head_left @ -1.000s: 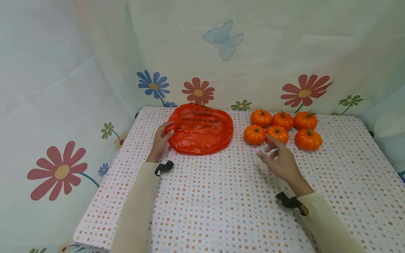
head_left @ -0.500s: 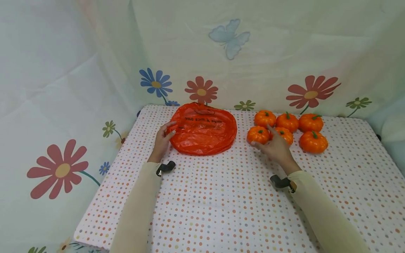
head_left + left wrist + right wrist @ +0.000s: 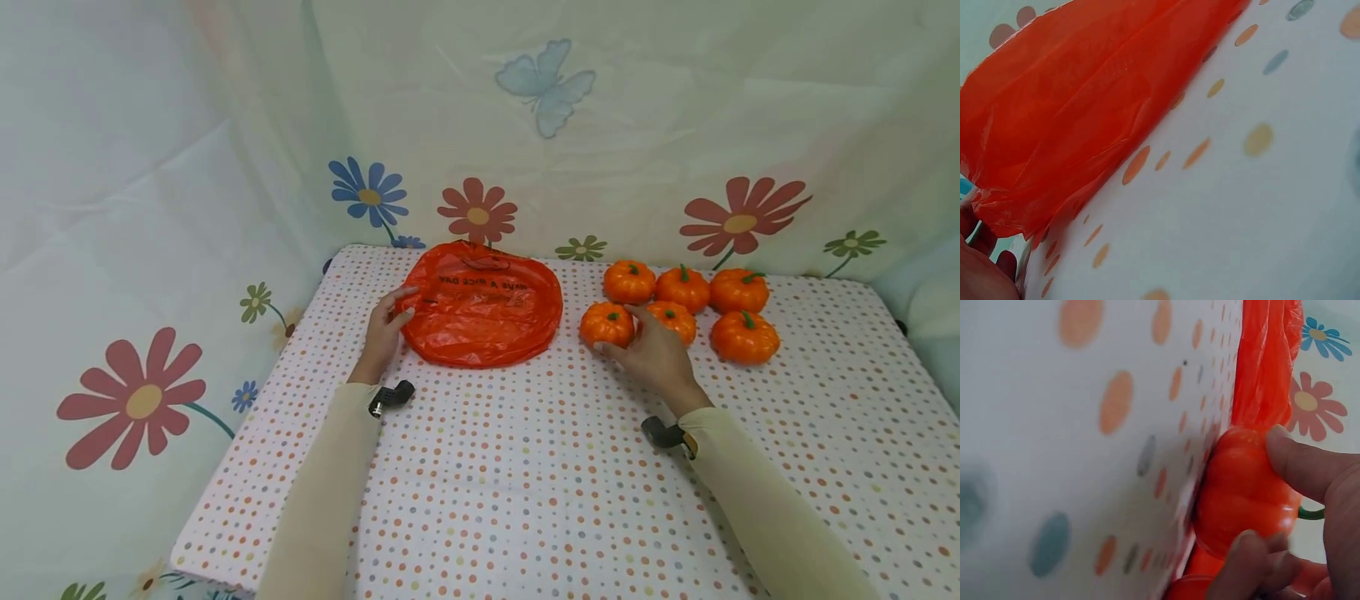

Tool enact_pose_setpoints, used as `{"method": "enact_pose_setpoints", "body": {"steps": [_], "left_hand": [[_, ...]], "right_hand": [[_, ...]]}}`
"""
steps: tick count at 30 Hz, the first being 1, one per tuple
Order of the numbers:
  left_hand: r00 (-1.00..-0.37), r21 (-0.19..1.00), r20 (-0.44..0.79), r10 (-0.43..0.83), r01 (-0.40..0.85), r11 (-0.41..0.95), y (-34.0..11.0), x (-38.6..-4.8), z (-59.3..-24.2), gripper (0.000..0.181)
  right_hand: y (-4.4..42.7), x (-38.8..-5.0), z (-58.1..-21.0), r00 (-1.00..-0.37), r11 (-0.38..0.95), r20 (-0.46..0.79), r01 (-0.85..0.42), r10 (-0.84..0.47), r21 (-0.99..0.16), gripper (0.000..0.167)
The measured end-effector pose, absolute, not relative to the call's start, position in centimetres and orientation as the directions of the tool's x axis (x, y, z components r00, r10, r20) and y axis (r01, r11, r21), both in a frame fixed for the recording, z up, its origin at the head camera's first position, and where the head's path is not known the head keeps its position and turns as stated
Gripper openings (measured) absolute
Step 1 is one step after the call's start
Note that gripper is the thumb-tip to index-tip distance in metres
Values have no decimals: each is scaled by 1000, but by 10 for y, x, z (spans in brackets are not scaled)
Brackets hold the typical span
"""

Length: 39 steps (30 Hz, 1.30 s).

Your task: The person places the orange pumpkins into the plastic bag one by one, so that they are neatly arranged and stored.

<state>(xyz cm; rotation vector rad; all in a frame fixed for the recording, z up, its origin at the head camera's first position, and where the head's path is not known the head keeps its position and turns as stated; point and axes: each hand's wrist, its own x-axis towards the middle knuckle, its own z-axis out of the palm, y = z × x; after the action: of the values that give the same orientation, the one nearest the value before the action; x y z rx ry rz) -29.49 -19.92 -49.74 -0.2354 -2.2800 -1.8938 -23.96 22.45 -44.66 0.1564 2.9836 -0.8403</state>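
Observation:
Thumb and fingers of my right hand (image 3: 660, 358) are round the small orange pumpkin (image 3: 606, 324) at the front left of a group. In the right wrist view the thumb presses one side of this pumpkin (image 3: 1241, 494) and the fingertips lie against the other; its green stem shows. My left hand (image 3: 384, 333) is at the left edge of a red plastic bag (image 3: 480, 325) with black print, lying on the table. In the left wrist view its relaxed fingers touch the edge of the bag (image 3: 1066, 112), with a gap between thumb and fingers.
More small pumpkins stand behind and right of the held one, among them a back-left pumpkin (image 3: 629, 282), a partly covered pumpkin (image 3: 673, 321) and a front-right pumpkin (image 3: 745, 337). A dotted cloth covers the table (image 3: 495, 492). A flowered curtain (image 3: 615, 150) hangs behind.
My right hand has moved forward and left from in front of the pumpkins and taken hold of the front-left one, which has shifted slightly left. My left hand has stayed at the bag.

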Motion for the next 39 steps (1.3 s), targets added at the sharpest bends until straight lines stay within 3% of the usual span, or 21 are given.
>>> {"method": "enact_pose_setpoints", "body": {"steps": [10,16,27,34,39], "left_hand": [[-978,956,201,48,207,208,-199,-294,-494,40],[-979,946,191,72,203,251,-195,-282,-475,41],[-969,931,228,91,244,270,-193,-275,-466,39],[-971,931,219,95,237,279,-194,-275,-467,38],[-966,926,236,106,257,276,-193,-275,-466,38]], "right_hand": [[224,-238,-445,-994,869,-66,105,83,-484,95],[224,-236,-442,-992,870,-78,123,97,-477,100],[221,-221,-424,-997,872,11,65,80,-486,101],[207,-214,-410,-994,831,105,-38,25,-555,88],[199,-220,-407,-990,800,142,-67,23,-596,89]]}}
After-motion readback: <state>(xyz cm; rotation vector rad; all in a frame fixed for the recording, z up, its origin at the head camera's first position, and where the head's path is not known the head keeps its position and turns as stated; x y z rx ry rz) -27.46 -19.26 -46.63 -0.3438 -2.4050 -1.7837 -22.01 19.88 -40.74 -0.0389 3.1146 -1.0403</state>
